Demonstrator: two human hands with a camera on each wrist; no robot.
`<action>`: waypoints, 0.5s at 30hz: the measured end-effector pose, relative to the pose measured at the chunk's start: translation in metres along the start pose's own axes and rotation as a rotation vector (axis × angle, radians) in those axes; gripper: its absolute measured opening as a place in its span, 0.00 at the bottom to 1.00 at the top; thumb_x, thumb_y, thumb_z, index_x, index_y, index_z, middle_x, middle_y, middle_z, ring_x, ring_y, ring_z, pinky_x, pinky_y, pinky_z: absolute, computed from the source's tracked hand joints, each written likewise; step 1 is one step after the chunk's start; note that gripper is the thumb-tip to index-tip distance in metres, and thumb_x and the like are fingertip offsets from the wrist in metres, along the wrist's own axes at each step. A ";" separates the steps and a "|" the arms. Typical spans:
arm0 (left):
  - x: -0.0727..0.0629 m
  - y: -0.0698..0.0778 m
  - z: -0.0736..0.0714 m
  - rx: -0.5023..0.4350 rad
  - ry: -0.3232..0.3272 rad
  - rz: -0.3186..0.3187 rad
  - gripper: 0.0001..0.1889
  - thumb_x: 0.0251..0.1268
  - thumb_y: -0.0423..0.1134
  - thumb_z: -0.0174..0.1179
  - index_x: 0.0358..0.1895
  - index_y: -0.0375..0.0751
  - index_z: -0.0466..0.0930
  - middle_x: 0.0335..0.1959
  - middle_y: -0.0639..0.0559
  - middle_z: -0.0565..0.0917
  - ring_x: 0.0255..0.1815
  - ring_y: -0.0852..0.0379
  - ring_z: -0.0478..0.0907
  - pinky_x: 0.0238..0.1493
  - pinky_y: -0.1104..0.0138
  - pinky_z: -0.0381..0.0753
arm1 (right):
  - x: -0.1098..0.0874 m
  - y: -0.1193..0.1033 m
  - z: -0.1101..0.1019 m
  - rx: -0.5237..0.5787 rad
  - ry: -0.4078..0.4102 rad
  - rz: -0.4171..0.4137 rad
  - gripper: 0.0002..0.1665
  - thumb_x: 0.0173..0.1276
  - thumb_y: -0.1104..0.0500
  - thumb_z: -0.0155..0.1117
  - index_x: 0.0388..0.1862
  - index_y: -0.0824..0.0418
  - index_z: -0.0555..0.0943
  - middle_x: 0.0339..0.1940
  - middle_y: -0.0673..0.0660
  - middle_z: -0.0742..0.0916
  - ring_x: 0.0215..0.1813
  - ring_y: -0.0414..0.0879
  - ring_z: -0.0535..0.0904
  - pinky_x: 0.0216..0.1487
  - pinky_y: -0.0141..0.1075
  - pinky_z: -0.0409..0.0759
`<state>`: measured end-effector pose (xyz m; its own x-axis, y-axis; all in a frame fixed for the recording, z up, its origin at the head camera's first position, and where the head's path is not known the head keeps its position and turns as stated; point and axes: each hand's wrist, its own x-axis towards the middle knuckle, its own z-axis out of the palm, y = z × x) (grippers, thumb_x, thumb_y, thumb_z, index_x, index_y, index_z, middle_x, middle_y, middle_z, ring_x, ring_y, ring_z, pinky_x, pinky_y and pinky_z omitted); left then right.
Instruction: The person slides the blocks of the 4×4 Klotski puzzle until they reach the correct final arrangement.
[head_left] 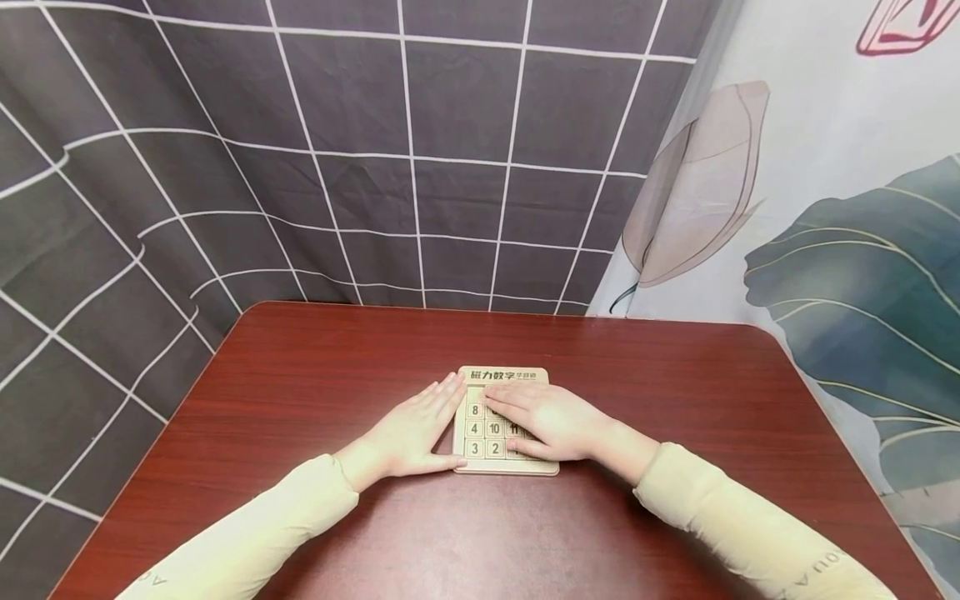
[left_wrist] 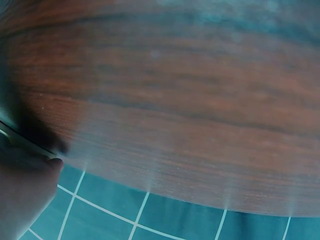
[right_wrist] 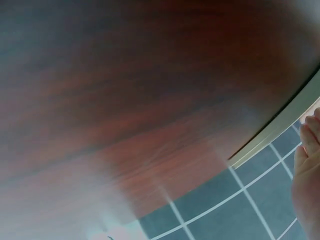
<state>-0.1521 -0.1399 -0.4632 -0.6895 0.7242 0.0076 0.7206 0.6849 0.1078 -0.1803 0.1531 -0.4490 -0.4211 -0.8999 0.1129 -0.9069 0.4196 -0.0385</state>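
Observation:
A pale wooden number sliding puzzle (head_left: 510, 468) lies flat on the table, dark characters along its top edge. Numbered tiles such as 8, 4, 10, 3 and 2 show at its left; those at the right are largely covered. My left hand (head_left: 412, 429) rests against the puzzle's left side, fingers extended toward the upper corner and thumb at the lower one. Across the tiles lies my right hand (head_left: 555, 421), with fairly straight fingers touching them. In the right wrist view, the puzzle's side edge (right_wrist: 280, 125) appears beside the right hand (right_wrist: 309, 180).
The reddish-brown wooden table (head_left: 337, 358) has rounded far corners. Behind it hangs a dark grey cloth with a white grid (head_left: 465, 200). A white curtain with leaf patterns (head_left: 847, 267) hangs at the right.

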 end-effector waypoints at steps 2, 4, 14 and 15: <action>0.000 0.000 -0.001 0.002 0.000 0.000 0.56 0.72 0.69 0.58 0.84 0.26 0.50 0.88 0.32 0.50 0.89 0.40 0.51 0.88 0.52 0.59 | -0.002 0.003 -0.001 -0.001 0.002 0.015 0.38 0.79 0.43 0.62 0.79 0.63 0.72 0.80 0.58 0.78 0.81 0.52 0.73 0.82 0.48 0.72; 0.000 0.000 -0.002 0.001 0.002 0.002 0.56 0.72 0.68 0.58 0.84 0.25 0.50 0.87 0.32 0.51 0.89 0.39 0.52 0.87 0.52 0.59 | -0.004 0.006 -0.002 -0.006 0.004 0.025 0.38 0.79 0.43 0.62 0.79 0.63 0.72 0.80 0.58 0.77 0.81 0.53 0.74 0.81 0.49 0.73; 0.000 -0.001 0.000 0.007 0.010 0.008 0.56 0.71 0.69 0.58 0.84 0.26 0.50 0.88 0.32 0.51 0.89 0.40 0.51 0.88 0.52 0.59 | -0.001 0.009 0.006 -0.025 -0.004 0.030 0.38 0.80 0.42 0.60 0.79 0.62 0.73 0.80 0.57 0.77 0.81 0.52 0.73 0.83 0.47 0.71; 0.000 -0.001 0.001 0.005 0.011 0.008 0.56 0.71 0.69 0.58 0.84 0.26 0.50 0.87 0.32 0.51 0.89 0.40 0.52 0.88 0.52 0.59 | 0.000 0.009 0.007 -0.029 -0.010 0.031 0.38 0.80 0.41 0.60 0.80 0.62 0.72 0.80 0.57 0.77 0.81 0.51 0.73 0.83 0.47 0.71</action>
<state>-0.1524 -0.1403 -0.4639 -0.6843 0.7290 0.0197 0.7267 0.6793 0.1024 -0.1888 0.1561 -0.4567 -0.4492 -0.8875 0.1025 -0.8928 0.4503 -0.0128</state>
